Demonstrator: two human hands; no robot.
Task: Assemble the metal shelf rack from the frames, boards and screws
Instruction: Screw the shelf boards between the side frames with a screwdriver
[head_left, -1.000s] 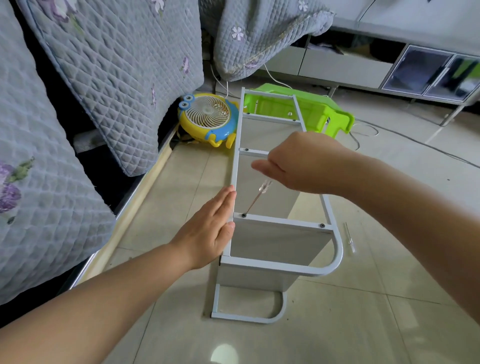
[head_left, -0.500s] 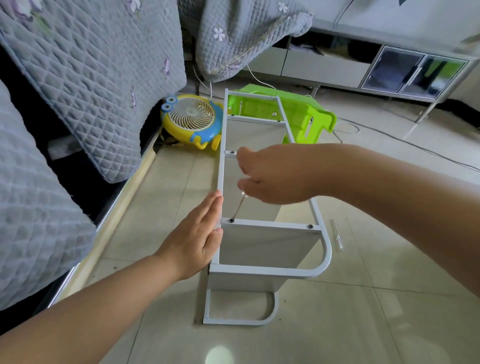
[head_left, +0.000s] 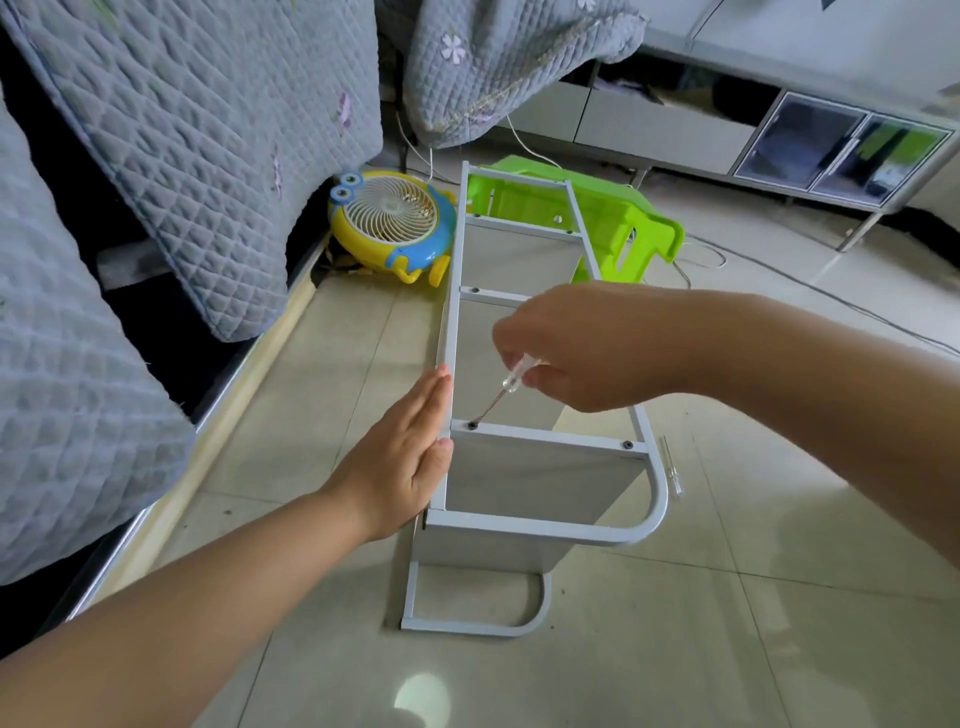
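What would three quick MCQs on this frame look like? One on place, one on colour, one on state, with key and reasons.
1. Where does the spare screwdriver lie?
A. On the floor right of the rack's curved corner
B. On the green stool
C. Under the fan

2. What colour is the stool behind the rack?
A. Red
B. Green
C. Black

3. What is the left hand doing?
A. Gripping a screw
B. Hanging idle
C. Pressing flat against the frame's left rail

Key: 1 A, it lies on the tile beside the frame. 2 B, bright green plastic. 3 C, fingers straight along the rail while the right hand holds the screwdriver on the screw.
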